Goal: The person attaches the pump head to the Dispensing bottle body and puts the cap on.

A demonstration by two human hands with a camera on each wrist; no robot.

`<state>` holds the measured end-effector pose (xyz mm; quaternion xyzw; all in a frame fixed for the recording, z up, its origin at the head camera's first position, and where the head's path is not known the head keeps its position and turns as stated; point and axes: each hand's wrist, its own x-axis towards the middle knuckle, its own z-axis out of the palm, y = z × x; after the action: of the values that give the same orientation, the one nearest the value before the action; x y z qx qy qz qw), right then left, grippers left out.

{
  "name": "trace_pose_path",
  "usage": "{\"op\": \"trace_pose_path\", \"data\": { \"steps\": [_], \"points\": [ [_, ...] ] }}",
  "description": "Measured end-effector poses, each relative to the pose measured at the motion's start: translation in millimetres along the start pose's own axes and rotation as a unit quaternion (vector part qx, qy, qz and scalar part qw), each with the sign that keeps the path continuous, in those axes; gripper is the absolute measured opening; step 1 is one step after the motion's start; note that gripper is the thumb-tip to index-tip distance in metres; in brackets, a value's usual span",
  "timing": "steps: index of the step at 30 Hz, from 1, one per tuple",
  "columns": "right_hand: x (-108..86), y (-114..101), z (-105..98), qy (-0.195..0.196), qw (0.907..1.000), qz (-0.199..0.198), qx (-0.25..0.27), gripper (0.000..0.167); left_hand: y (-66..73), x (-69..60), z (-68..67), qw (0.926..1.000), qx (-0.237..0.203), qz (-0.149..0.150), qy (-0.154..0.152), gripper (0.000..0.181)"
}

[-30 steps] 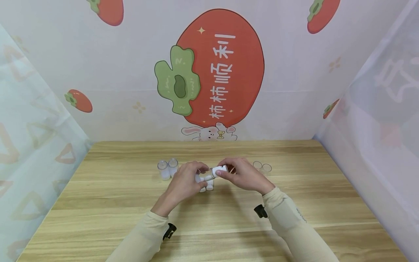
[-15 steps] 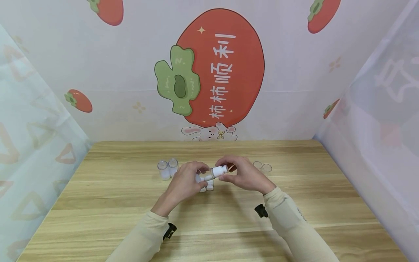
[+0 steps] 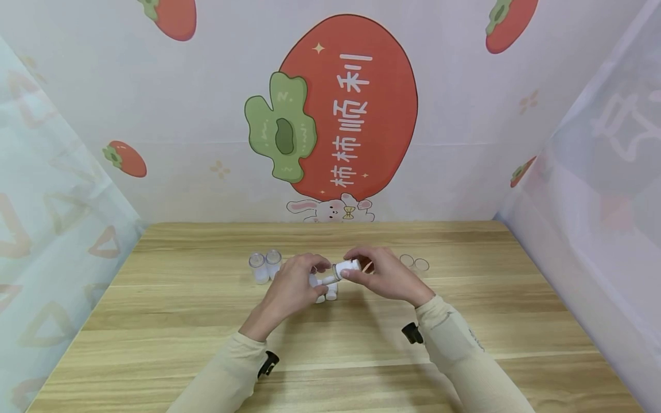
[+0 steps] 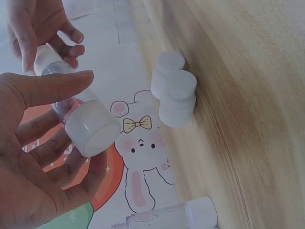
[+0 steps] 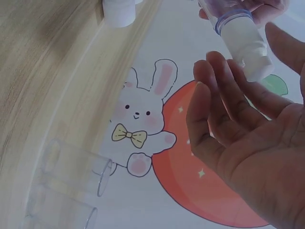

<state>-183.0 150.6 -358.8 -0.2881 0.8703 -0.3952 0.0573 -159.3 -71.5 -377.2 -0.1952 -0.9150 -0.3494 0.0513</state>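
A small clear bottle (image 4: 93, 126) with a thick white base lies tilted in my left hand (image 3: 294, 281), its thumb and fingers around the body. On its right end sits a white pump top (image 3: 346, 268) with a narrower tip, meeting the bottle at a clear ring. My right hand (image 3: 384, 275) pinches this top, thumb in front and fingers behind in the head view. In the right wrist view those fingers (image 5: 214, 105) are half curled beside it. Below the bottle, more white pump tops (image 4: 176, 105) stand on the table, partly hidden from the head camera.
Two clear bottles (image 3: 258, 269) with white lower parts stand at the left, beyond my left hand. To the right are two transparent cylindrical covers (image 3: 407, 261), their round rims showing. A printed cloth wall (image 3: 454, 189) rises at the wooden table's (image 3: 330, 367) back edge.
Half a second ago my right thumb had come off the white top; now it is back against it. My left hand and the bottle stay in place.
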Motion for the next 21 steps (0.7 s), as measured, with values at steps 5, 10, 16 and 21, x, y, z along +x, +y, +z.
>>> {"op": "trace_pose_path", "data": {
  "steps": [5, 10, 16, 21],
  "points": [
    [-0.8, 1.0, -1.0, 0.008, 0.9993, -0.034, 0.011, 0.036, -0.1, -0.6, -0.3, 1.0000, -0.001, 0.000, 0.001, 0.035],
    [-0.5, 1.4, -1.2, 0.004, 0.9988, -0.047, 0.011, 0.027, -0.2, -1.0, -0.2, 1.0000, -0.001, 0.000, 0.002, 0.035],
    [0.0, 0.1, 0.3, 0.002, 0.9998, -0.020, -0.001, 0.017, -0.3, -0.7, 1.0, 1.0000, -0.002, 0.003, 0.003, 0.035],
    [0.4, -0.7, 1.7, 0.001, 0.9999, -0.001, -0.011, 0.017, 0.4, -0.7, 1.4, 1.0000, 0.003, 0.004, 0.003, 0.035]
  ]
}}
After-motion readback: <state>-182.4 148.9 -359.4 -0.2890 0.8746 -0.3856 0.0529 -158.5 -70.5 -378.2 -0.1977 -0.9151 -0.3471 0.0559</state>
